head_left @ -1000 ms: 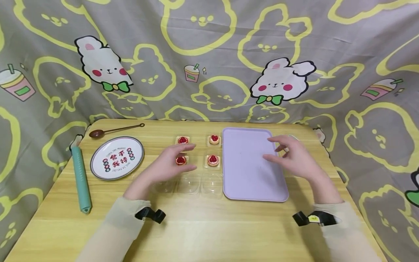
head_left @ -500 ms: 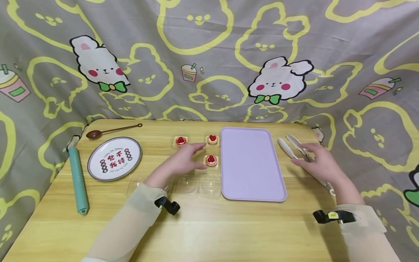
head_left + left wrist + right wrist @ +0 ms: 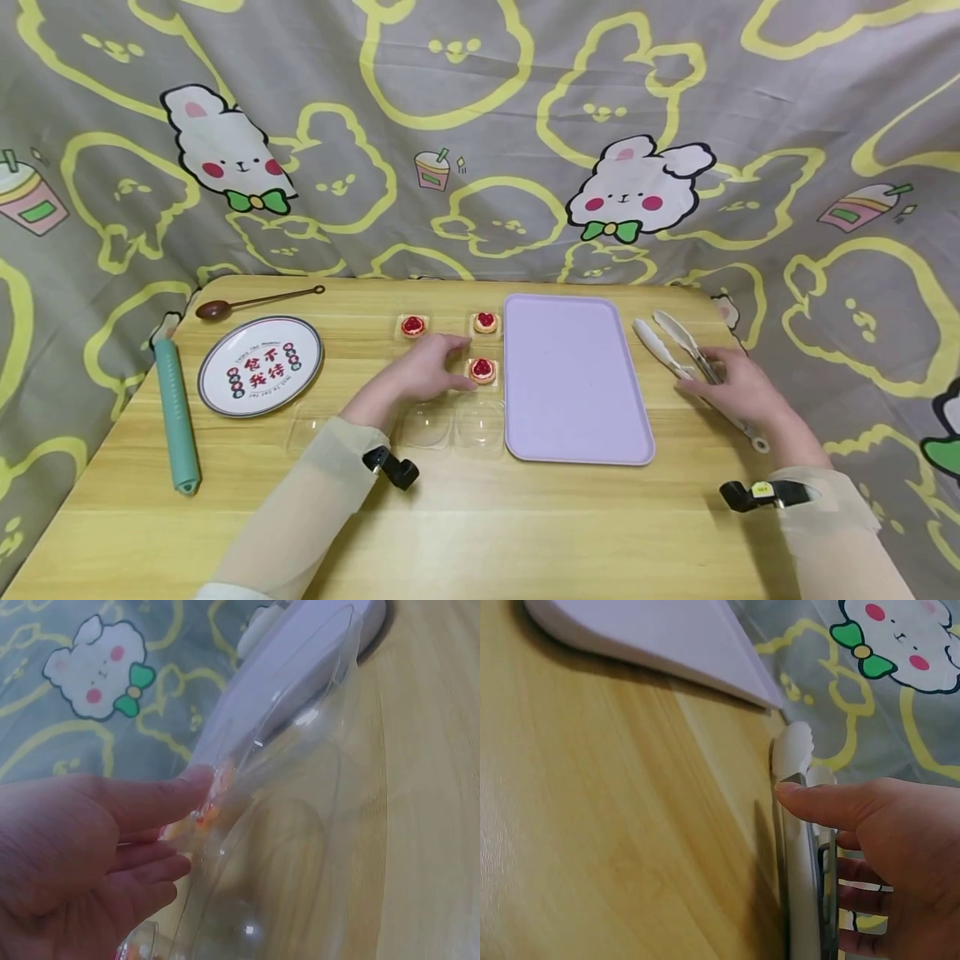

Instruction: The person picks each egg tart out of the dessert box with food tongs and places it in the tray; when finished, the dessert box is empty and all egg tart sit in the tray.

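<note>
My left hand [image 3: 422, 371] reaches over the middle of the table, thumb and fingers apart, beside a small red-topped tart [image 3: 482, 371] in a clear plastic box. In the left wrist view its thumb tip overlaps the tart; contact cannot be told. Two more tarts, a left one [image 3: 413, 326] and a right one [image 3: 486, 322], sit farther back. Another tart seen earlier is hidden behind this hand. My right hand [image 3: 738, 387] holds white-tipped tongs [image 3: 655, 343] lying right of the tray, thumb on one side and fingers on the other.
A lilac tray [image 3: 573, 383] lies between the hands. Clear plastic boxes [image 3: 480, 425] stand in front of the tarts. At left are a printed white plate [image 3: 258, 333], a brown spoon [image 3: 215, 310] and a teal roll [image 3: 176, 417]. A patterned curtain [image 3: 510, 108] hangs behind the table.
My right hand has moved right from above the tray to the tongs and taken hold of them. My left hand has moved right, closer to the front right tart, covering another.
</note>
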`<state>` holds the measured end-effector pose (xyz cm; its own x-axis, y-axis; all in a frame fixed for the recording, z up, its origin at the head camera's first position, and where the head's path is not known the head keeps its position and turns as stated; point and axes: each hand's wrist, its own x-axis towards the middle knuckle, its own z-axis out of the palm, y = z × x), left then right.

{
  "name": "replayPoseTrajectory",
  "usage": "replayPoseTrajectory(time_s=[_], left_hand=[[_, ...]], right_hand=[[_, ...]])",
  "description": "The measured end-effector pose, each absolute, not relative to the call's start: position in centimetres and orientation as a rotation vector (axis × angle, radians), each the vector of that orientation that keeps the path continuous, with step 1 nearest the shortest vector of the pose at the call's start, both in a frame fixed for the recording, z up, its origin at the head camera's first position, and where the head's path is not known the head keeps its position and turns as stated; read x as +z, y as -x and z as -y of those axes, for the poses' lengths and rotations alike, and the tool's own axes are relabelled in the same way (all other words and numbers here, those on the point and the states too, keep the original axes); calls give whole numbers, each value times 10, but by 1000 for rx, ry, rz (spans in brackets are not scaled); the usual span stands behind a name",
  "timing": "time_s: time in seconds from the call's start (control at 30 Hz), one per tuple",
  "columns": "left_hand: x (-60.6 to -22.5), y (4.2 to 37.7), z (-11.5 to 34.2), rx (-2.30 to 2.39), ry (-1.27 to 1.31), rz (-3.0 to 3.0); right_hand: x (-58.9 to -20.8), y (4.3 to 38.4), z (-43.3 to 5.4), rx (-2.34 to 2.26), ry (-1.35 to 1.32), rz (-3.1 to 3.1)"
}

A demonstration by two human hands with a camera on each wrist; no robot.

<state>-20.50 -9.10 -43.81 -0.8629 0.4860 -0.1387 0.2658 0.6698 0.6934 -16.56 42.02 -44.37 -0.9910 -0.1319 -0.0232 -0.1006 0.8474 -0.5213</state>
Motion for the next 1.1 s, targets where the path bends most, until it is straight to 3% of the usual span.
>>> replayPoseTrajectory(time_s=[0.57,0.73,1.1], left_hand=[[-438,204,89,1006,-569,-2551],[-439,204,88,1000,-546,-2558],[-439,203,85,999,-533,-2577]], right_hand=[[-464,164,-421,-887,127,-3028],[-451,160,-418,-1067,154,-2999],[-406,158,-376,-896,454,-3032]])
